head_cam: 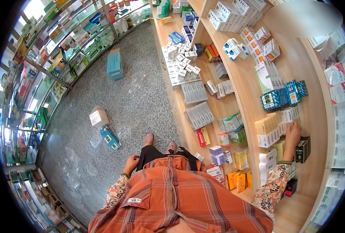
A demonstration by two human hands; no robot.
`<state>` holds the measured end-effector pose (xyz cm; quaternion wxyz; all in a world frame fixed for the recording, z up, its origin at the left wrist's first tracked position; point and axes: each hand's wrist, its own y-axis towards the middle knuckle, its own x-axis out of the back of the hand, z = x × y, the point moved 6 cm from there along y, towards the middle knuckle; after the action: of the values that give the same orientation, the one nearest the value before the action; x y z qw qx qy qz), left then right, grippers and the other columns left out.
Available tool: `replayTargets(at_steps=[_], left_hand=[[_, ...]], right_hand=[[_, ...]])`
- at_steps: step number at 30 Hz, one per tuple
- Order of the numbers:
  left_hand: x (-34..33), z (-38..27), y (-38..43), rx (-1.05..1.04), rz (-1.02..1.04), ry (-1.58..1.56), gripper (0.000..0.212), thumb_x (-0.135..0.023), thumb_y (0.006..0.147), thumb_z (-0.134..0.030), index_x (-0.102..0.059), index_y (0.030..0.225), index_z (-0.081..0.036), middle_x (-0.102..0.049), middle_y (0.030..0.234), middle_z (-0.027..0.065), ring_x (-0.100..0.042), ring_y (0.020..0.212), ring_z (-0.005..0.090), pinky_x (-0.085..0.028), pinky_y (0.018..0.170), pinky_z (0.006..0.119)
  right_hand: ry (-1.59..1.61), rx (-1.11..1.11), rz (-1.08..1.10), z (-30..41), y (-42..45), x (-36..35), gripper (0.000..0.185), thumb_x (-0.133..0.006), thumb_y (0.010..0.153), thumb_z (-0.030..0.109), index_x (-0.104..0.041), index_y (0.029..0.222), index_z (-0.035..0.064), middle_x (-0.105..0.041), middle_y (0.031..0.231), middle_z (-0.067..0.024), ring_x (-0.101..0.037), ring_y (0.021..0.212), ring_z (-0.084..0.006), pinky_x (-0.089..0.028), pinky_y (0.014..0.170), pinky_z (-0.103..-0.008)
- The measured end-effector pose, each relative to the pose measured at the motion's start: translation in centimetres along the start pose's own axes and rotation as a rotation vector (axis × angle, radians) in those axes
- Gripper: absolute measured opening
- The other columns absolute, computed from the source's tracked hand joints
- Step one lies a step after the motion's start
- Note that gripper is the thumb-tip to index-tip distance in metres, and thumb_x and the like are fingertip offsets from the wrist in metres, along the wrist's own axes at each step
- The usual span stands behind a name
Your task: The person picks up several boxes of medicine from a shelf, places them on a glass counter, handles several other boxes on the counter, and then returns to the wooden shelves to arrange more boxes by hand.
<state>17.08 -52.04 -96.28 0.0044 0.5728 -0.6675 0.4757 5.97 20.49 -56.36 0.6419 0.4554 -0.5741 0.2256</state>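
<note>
My right hand (292, 137) reaches over the upper wooden shelf, its fingertips against a group of white boxes with barcodes (290, 114). Whether the fingers grip a box cannot be made out. Beside these, to the left, stands a row of cream-and-white boxes (267, 132). Blue-and-green striped boxes (280, 96) stand just beyond, and a black box (302, 150) is right of my wrist. My left hand (132, 163) hangs low by my thigh, fingers loosely bent, with nothing visible in it.
Below, a lower shelf carries stacked grey-white cartons (194, 91) and orange boxes (236, 180). On the speckled floor stand a teal carton (115, 65), an open white carton (99, 117) and a blue patterned box (110, 138), near clear plastic wrap (75, 171). Glass display shelves (70, 84) curve along the left.
</note>
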Motion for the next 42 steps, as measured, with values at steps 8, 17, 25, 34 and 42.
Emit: replayTargets(at_steps=[8,17,25,34,42], left_hand=[[-0.5,0.9,-2.2,0.069,-0.008,0.007,0.031,-0.052,0.079,-0.023,-0.061,0.102,-0.005,-0.065,0.088,0.0169,-0.063,0.083,0.0301,-0.049,0.075,0.037],[-0.9,4.2,-3.9,0.113,-0.039,-0.061,0.027,-0.053,0.079,-0.019,-0.062,0.101,-0.005,-0.065,0.09,0.0169,-0.063,0.085,0.031,-0.048,0.076,0.038],[-0.1,8.5,-7.4,0.181,-0.13,-0.195,0.026,-0.054,0.078,-0.02,-0.063,0.099,-0.008,-0.065,0.093,0.0149,-0.062,0.089,0.0301,-0.048,0.079,0.038],[1.9,22.2,-16.3,0.276,-0.296,-0.502,0.028,-0.053,0.077,-0.021,-0.063,0.098,-0.006,-0.065,0.088,0.0149,-0.062,0.083,0.0297,-0.048,0.073,0.037],[3.3,38.5,-28.4,0.63,-0.683,-0.729,0.026,-0.056,0.077,-0.021,-0.063,0.096,-0.005,-0.065,0.09,0.0146,-0.062,0.084,0.0292,-0.049,0.075,0.037]], right_hand=[[-0.019,0.171,-0.282,0.1,0.1,0.2,0.03,-0.059,0.079,0.015,-0.056,0.108,0.0062,-0.055,0.105,-0.0136,-0.051,0.098,-0.0336,-0.043,0.082,-0.0419],[-0.085,0.168,-0.308,-0.1,-0.3,0.6,0.04,-0.06,0.079,0.018,-0.052,0.116,0.0085,-0.052,0.113,-0.0131,-0.05,0.102,-0.0334,-0.042,0.084,-0.0431],[0.201,0.3,-0.385,10.4,-3.5,4.4,0.04,-0.059,0.08,0.014,-0.05,0.118,0.0049,-0.05,0.117,-0.015,-0.046,0.109,-0.0339,-0.036,0.092,-0.0424],[0.673,1.148,0.057,42.8,-25.4,3.4,0.04,-0.059,0.068,0.003,-0.054,0.108,0.0022,-0.053,0.109,-0.0181,-0.048,0.106,-0.036,-0.037,0.094,-0.041],[0.693,1.776,1.057,58.9,-52.3,2.7,0.033,-0.063,0.072,0.009,-0.058,0.105,0.0071,-0.059,0.091,-0.013,-0.057,0.085,-0.0283,-0.047,0.076,-0.0362]])
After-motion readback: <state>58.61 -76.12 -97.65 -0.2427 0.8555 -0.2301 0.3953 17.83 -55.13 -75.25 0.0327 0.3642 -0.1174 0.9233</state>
